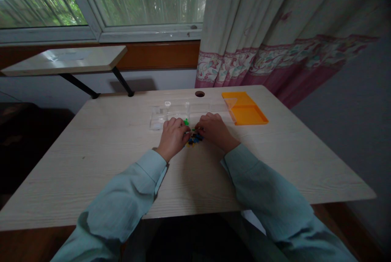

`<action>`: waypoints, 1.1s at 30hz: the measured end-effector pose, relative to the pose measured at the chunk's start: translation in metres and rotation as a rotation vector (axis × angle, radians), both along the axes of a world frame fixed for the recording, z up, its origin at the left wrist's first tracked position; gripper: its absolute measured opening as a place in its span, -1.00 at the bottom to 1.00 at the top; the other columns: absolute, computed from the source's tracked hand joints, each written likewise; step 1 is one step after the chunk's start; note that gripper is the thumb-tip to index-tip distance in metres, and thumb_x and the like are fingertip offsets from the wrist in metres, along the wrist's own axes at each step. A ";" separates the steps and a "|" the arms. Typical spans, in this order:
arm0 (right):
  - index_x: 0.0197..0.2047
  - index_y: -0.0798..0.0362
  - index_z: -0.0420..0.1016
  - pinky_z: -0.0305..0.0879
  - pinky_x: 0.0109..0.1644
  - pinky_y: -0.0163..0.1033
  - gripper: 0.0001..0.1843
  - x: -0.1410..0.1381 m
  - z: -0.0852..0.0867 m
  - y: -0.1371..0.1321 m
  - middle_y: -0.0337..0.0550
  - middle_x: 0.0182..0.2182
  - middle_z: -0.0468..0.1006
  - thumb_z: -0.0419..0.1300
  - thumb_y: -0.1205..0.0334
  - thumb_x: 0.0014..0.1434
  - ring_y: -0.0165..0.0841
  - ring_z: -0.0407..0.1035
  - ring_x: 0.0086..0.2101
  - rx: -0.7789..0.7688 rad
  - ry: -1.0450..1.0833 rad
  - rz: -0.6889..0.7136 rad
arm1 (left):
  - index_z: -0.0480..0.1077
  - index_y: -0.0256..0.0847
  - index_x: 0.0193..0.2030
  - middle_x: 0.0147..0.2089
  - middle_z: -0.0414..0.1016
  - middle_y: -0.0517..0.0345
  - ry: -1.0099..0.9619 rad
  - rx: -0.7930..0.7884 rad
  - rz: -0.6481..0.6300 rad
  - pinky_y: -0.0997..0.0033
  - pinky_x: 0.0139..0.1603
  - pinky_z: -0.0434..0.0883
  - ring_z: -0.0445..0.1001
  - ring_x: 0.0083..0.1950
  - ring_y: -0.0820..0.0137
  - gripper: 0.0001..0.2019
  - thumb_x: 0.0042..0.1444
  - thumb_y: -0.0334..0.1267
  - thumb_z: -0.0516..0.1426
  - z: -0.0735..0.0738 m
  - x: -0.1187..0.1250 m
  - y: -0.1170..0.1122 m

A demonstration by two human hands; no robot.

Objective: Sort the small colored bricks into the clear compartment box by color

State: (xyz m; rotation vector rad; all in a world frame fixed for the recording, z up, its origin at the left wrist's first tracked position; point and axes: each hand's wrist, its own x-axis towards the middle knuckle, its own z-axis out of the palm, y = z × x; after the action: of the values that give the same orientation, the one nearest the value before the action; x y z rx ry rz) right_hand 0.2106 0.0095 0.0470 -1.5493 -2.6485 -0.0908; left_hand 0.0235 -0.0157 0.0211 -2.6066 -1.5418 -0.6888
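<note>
My left hand (173, 135) and my right hand (214, 129) rest close together on the light wooden table (100, 160), fingers curled inward toward each other. Between them lies a small heap of coloured pieces (194, 138), blue, yellow and dark, and both sets of fingertips pinch at it. A green piece (186, 122) sits just behind my left fingers. A clear plastic box (169, 114) stands right behind my hands. What each hand actually grips is too small to make out.
An orange tray-like lid (244, 108) lies at the back right of the table. A round cable hole (199, 93) is at the back edge. A white shelf (65, 59) juts out under the window; a patterned curtain (275, 42) hangs right.
</note>
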 end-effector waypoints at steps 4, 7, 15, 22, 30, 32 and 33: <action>-0.20 -0.02 0.64 -0.06 -0.19 -0.15 -0.73 -0.001 0.000 0.000 -0.02 -0.24 0.55 0.09 0.24 0.26 -0.21 0.26 -0.14 -0.001 -0.018 0.005 | 0.53 -0.10 -0.17 -0.12 0.40 0.02 0.007 -0.008 0.009 0.12 -0.06 0.24 0.27 0.00 0.15 -0.87 0.19 -0.19 0.18 -0.001 0.001 0.001; -0.21 -0.01 0.64 -0.06 -0.19 -0.15 -0.74 -0.001 0.000 0.000 -0.02 -0.24 0.55 0.09 0.23 0.26 -0.21 0.27 -0.14 0.004 -0.003 0.009 | 0.53 -0.09 -0.19 -0.14 0.40 0.04 0.004 -0.004 0.014 0.13 -0.07 0.23 0.27 -0.01 0.16 -0.89 0.18 -0.22 0.19 -0.002 0.000 0.001; -0.22 -0.01 0.63 -0.06 -0.19 -0.16 -0.75 0.000 0.001 0.000 -0.05 -0.25 0.55 0.10 0.24 0.26 -0.22 0.27 -0.15 -0.004 0.008 0.012 | 0.54 -0.09 -0.16 -0.16 0.41 0.01 -0.002 -0.024 0.007 0.14 -0.12 0.23 0.29 -0.04 0.17 -0.83 0.23 -0.26 0.11 -0.001 -0.006 0.001; -0.20 -0.03 0.64 -0.06 -0.18 -0.15 -0.73 0.000 0.000 0.000 -0.04 -0.25 0.55 0.08 0.24 0.26 -0.22 0.27 -0.15 -0.007 0.008 0.010 | 0.51 -0.11 -0.10 -0.14 0.41 0.01 -0.024 -0.014 -0.012 0.15 -0.09 0.23 0.29 -0.03 0.18 -0.81 0.25 -0.29 0.07 0.000 -0.007 0.001; -0.22 -0.03 0.64 -0.07 -0.19 -0.15 -0.75 -0.001 0.000 -0.001 -0.07 -0.26 0.55 0.10 0.24 0.25 -0.23 0.27 -0.15 -0.006 0.031 0.022 | 0.50 -0.12 -0.14 -0.12 0.41 0.03 0.041 0.009 -0.029 0.12 -0.07 0.23 0.28 -0.01 0.15 -0.85 0.18 -0.19 0.19 -0.002 -0.002 0.002; -0.21 -0.02 0.64 -0.07 -0.18 -0.16 -0.75 -0.001 0.000 -0.001 -0.06 -0.26 0.55 0.10 0.23 0.26 -0.23 0.26 -0.14 -0.015 0.027 0.016 | 0.51 -0.11 -0.15 -0.12 0.41 0.03 0.042 0.010 -0.027 0.12 -0.07 0.23 0.28 -0.01 0.15 -0.86 0.18 -0.20 0.19 -0.002 -0.002 0.003; -0.21 -0.02 0.64 -0.07 -0.18 -0.16 -0.75 -0.001 0.000 -0.001 -0.06 -0.25 0.55 0.10 0.23 0.26 -0.23 0.26 -0.14 -0.018 0.026 0.015 | 0.51 -0.11 -0.16 -0.12 0.41 0.02 0.041 0.011 -0.027 0.12 -0.07 0.23 0.28 -0.01 0.15 -0.87 0.18 -0.20 0.19 -0.003 -0.001 0.003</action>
State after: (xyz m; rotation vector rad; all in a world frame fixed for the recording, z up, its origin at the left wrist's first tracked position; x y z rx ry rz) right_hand 0.2100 0.0082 0.0471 -1.5252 -2.6478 -0.0459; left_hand 0.0224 -0.0124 0.0185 -2.6215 -1.4897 -0.6399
